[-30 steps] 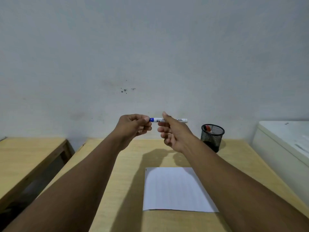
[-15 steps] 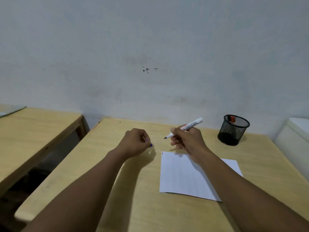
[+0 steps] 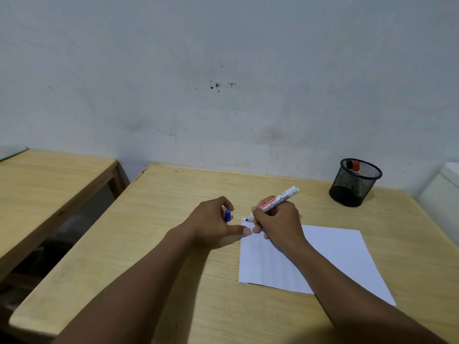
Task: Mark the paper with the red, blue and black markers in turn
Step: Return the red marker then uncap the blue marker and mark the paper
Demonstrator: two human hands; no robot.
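I see a light wooden tabletop (image 3: 173, 244) running back to the wall. A white sheet of paper (image 3: 335, 254) lies flat on it, right of centre. At about one o'clock from the paper, near the far right corner, a black mesh pen cup (image 3: 355, 184) stands upright on the tabletop.

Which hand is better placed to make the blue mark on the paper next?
Right. The right hand grips the uncapped blue marker, tip at the paper's far-left corner. The left hand holds only the blue cap.
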